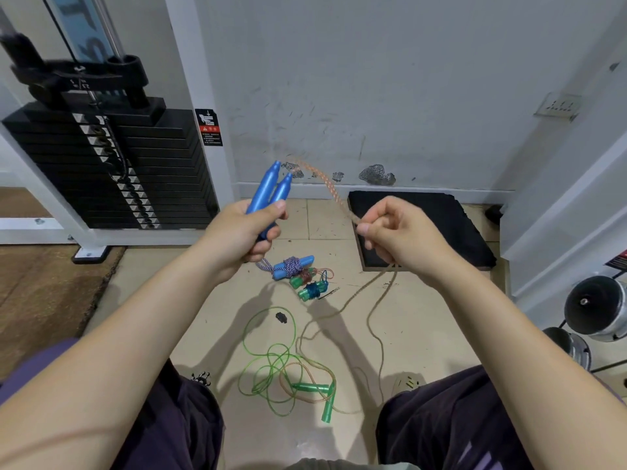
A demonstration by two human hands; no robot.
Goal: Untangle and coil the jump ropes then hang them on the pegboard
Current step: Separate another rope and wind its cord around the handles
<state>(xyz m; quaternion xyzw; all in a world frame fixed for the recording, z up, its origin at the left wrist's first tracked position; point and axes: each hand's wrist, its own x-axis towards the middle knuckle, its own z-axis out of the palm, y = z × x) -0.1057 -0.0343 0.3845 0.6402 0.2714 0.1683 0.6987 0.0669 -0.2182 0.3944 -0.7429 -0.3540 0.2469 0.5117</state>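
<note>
My left hand (242, 232) grips two blue handles (269, 188) side by side, tips pointing up toward the wall. A braided orange rope (330, 188) arcs from the handle tips to my right hand (397, 234), which pinches it; the rest trails down onto the floor in loose loops (373, 313). On the floor ahead lie three wound ropes: a blue-handled bundle (293, 266) and two green-handled bundles (310, 288). A loose green rope (274, 364) with green handles (322, 395) lies tangled between my knees. No pegboard is in view.
A black weight stack (112, 167) in a white frame stands at the left. A black foam pad (420, 225) lies against the wall on the right. Dumbbells (597, 307) sit at the far right. My knees (454, 418) frame the floor.
</note>
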